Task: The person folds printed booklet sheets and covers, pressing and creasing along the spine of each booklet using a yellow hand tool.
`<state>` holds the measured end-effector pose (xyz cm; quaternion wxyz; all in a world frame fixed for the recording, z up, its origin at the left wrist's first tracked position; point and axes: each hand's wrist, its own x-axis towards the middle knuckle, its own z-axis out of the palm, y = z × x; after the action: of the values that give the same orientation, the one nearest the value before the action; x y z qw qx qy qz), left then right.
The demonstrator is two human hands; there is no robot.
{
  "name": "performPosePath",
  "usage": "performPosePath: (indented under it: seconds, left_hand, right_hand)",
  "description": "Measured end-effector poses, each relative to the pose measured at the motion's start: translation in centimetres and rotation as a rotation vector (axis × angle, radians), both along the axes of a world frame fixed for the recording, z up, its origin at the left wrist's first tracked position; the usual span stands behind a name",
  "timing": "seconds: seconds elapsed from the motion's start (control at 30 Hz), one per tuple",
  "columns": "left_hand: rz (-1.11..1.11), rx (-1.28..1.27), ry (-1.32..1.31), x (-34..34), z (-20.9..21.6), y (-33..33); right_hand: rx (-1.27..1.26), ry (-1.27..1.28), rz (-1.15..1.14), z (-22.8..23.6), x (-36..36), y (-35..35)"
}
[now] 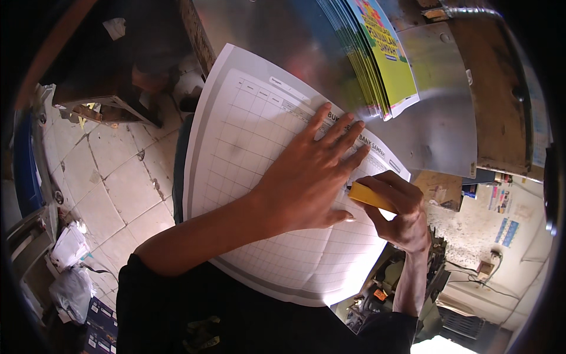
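Note:
A large printed sheet of white paper (236, 147) with a grey border and ruled table grids lies before me, its near edge against my dark shirt. My left hand (315, 171) is laid on it with fingers spread, pointing toward the printed heading. Close to its thumb, my right hand (395, 206) grips a yellow, flat-sided tool (371, 197) over the sheet's right part. The fingers cover much of the tool, so its kind cannot be made out. A faint crease runs across the lower right of the paper.
Beyond the paper, a stack of colourful thin booklets (377, 65) rests on a shiny metal tabletop (439, 100). On the left is a tiled floor (124, 183), with a plastic bag (72, 294) at lower left. A dark machine (433, 265) stands to the right.

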<state>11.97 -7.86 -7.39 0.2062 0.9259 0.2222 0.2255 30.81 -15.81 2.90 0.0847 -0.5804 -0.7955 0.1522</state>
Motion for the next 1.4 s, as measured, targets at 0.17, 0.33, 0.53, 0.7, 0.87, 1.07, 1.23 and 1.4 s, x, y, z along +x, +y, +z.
performPosePath:
  seconds: [0.17, 0.33, 0.53, 0.7, 0.87, 1.07, 1.23, 1.4]
  left_hand:
    - [-0.007, 0.021, 0.031, 0.1, 0.2, -0.1]
    - [-0.019, 0.007, 0.052, 0.1, 0.3, 0.1]
    - [-0.016, 0.020, -0.017, 0.2, 0.2, 0.2]
    - [-0.033, -0.034, 0.002, 0.0, 0.8, 0.4]
    - [-0.039, -0.085, -0.017, 0.0, 0.5, 0.4]
    - [-0.023, -0.066, -0.086, -0.1, 0.2, 0.3]
    - [-0.041, -0.106, -0.017, -0.1, 0.2, 0.3]
    - [-0.036, -0.099, -0.030, -0.2, 0.0, 0.2]
  right_hand:
    - [0.029, 0.101, -0.070, -1.2, 0.6, -0.6]
    - [-0.017, 0.142, -0.149, -1.5, 1.2, -0.9]
    - [-0.051, 0.344, -0.228, -2.3, 1.7, -1.0]
    - [-0.129, 0.439, -0.309, -2.5, 1.8, -1.1]
    - [-0.058, 0.472, -0.258, -3.4, 2.1, -1.3]
    - [-0.053, 0.330, -0.217, -2.0, 1.4, -1.4]
    - [0.027, 0.239, -0.140, -2.3, 1.3, -1.3]
    - [0.012, 0.238, -0.150, -2.2, 1.4, -1.2]
